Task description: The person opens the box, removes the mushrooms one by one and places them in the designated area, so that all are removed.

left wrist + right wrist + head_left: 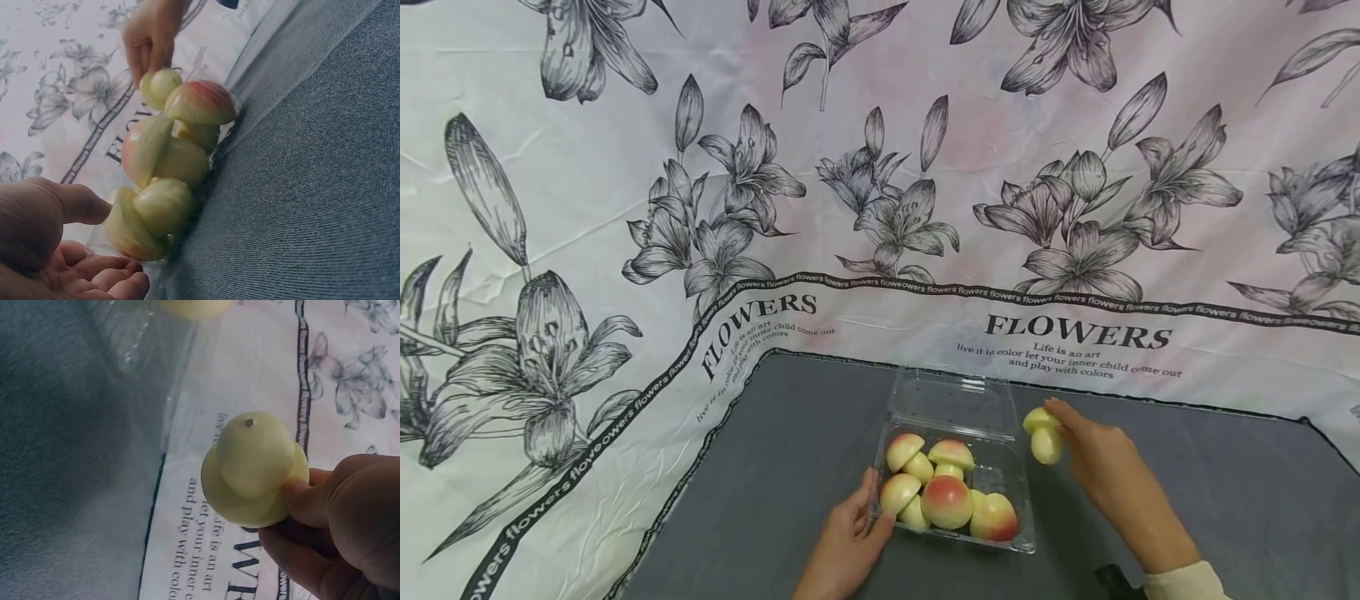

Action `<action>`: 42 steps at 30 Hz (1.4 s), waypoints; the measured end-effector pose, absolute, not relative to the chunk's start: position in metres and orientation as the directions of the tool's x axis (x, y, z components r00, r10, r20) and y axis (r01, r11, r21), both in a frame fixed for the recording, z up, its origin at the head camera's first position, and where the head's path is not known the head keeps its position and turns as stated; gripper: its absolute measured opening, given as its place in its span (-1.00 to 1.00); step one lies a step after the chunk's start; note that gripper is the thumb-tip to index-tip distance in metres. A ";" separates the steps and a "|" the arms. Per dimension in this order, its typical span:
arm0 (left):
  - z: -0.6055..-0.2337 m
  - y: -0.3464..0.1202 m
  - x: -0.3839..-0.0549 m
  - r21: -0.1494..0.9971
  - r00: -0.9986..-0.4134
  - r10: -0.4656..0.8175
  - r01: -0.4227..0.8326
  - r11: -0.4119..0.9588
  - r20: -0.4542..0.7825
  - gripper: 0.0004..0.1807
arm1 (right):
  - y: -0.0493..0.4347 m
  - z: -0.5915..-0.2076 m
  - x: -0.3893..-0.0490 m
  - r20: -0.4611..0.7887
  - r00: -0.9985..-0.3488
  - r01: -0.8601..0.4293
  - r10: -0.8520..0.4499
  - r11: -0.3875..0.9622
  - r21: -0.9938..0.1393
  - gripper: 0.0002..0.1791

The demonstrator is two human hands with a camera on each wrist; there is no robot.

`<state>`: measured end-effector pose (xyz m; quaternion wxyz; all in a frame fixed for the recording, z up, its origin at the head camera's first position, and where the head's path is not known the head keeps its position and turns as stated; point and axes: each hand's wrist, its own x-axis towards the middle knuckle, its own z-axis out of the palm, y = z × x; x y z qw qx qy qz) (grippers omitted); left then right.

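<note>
- Held mushroom [1045, 435]: right of center in the head view, lower half, just right of the clear box [994, 477]. Cap up, stem down. Cap top faces away from the right wrist cam, which gets the stem end with a small dark mark.
- Right hand [1101, 454]: clamped on that mushroom, thumb and fingers pinching the cap. Thumb clear in the right wrist view, hard to make out from the head. Fingertips partly hidden behind the cap. Forearm comes in from lower right, cuff [1186, 582] cut off by the bottom edge.
- Left hand [848, 533]: gripping the box at its lower-left corner, thumb at the near edge, fingers along the left side. Exact finger contact hard to read, the plastic is nearly invisible in the left wrist view. Wrist cut off at the bottom of the head view.
- Box: lower center, lid [951, 404] flipped back behind it. Lid outline faint, glare on it.
- Five mushrooms inside. Front middle one [947, 502] shows only its red cap, stem hidden.
- Right wrist view: only a corner of the box upper left, plus one mushroom cut off at the top edge.
- Black object [1116, 582] by the cuff: cropped, can't identify.
</note>
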<state>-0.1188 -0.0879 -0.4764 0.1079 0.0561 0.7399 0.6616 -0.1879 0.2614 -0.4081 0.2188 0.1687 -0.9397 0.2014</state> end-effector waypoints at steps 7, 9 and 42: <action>-0.478 -0.087 -0.118 0.992 -0.973 0.218 -0.049 0.118 -0.074 -0.08 | 0.268 -0.419 -0.192 0.446 -0.865 -0.385 -0.228 0.873 -0.301 -0.55; -0.478 -0.087 -0.117 0.992 -0.973 0.219 -0.048 0.114 -0.072 -0.08 | 0.270 -0.423 -0.194 0.449 -0.863 -0.391 -0.234 0.871 -0.298 -0.56; -0.477 -0.086 -0.116 0.993 -0.976 0.211 -0.031 0.116 -0.055 -0.09 | 0.284 -0.445 -0.198 0.355 -0.897 -0.378 -0.262 0.872 -0.311 -0.56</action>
